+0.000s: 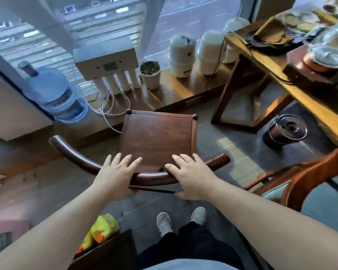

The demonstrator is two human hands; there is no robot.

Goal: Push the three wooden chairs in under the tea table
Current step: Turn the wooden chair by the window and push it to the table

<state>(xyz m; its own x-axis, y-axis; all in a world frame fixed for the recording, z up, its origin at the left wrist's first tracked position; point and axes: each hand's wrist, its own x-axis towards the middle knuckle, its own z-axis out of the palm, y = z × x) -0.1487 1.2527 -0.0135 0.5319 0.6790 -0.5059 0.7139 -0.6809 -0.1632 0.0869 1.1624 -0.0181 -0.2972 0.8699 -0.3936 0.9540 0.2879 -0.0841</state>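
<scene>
A dark wooden chair [158, 137] with a square seat and a curved back rail stands on the floor in front of me, left of the tea table [293, 88]. My left hand [117, 174] lies over the curved back rail, thumb underneath. My right hand [191, 176] rests on the same rail to the right, fingers spread forward. The tea table rises at the right with a tea set on top; its legs stand apart from the chair. Part of a second, lighter wooden chair [308, 176] shows at the right edge, partly under the table.
A low wooden ledge [176, 88] along the window holds a water filter unit [107, 63], a potted plant [150, 75] and white tanks [181, 55]. A blue water jug [57, 92] stands at the left. A dark bucket [285, 131] sits under the table. A yellow bag [101, 230] lies near my feet.
</scene>
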